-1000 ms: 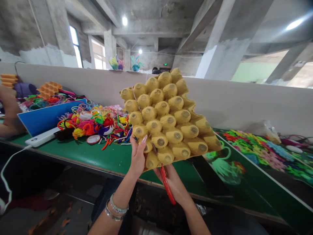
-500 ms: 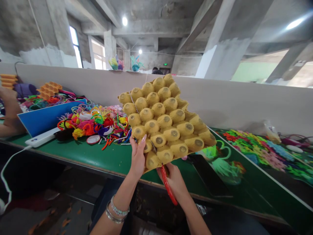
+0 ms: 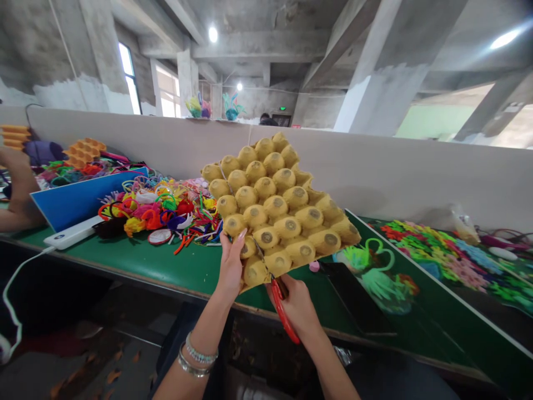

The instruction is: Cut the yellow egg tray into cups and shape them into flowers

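Note:
A yellow egg tray (image 3: 275,206) is held up tilted over the front of the table, its cup bottoms facing me. My left hand (image 3: 231,266) grips its lower left edge, thumb on the front and the other fingers mostly hidden behind. In my right hand (image 3: 295,303) are red-handled scissors (image 3: 283,316), gripped below the tray. One blade lies across the tray's front between the cups near the lower left corner; the other blade is hidden behind it. A slit also shows near the tray's upper left corner.
Colourful pipe cleaners (image 3: 162,208) are heaped at left beside a blue board (image 3: 89,199) and a white power strip (image 3: 77,232). At right lie a dark phone-like slab (image 3: 353,297), green pipe-cleaner swans (image 3: 383,283) and more coloured pieces (image 3: 441,250). Another person's arm (image 3: 19,189) is at far left.
The egg tray has shifted slightly left, and its top has dipped. Both hands and the scissors have moved a little left with it; the blade is still across the tray.

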The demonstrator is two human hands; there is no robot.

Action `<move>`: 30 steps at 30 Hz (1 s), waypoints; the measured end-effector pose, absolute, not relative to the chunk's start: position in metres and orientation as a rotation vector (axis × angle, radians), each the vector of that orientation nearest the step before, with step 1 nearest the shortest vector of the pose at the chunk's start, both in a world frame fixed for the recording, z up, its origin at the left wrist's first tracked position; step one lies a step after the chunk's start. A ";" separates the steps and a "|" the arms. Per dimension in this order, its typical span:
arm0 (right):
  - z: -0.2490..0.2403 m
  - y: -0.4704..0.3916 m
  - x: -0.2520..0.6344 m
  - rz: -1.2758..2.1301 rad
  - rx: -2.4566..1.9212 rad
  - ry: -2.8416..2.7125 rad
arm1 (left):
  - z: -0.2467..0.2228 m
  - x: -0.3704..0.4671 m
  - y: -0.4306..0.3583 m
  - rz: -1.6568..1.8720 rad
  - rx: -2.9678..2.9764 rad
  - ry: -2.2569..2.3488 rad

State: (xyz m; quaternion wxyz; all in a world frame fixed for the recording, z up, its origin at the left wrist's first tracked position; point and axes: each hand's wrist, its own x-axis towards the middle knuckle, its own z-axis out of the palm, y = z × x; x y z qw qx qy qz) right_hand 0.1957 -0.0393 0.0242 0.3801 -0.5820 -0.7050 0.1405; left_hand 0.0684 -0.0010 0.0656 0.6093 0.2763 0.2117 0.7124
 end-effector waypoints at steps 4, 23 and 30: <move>0.025 -0.039 0.194 0.345 -1.510 -1.802 | 0.068 0.068 -0.002 1.665 0.656 0.486; 0.029 -0.042 0.191 0.340 -1.441 -1.814 | 0.072 0.068 -0.014 1.727 0.701 0.488; 0.025 -0.041 0.195 0.245 -1.465 -1.779 | 0.071 0.070 -0.014 1.704 0.714 0.526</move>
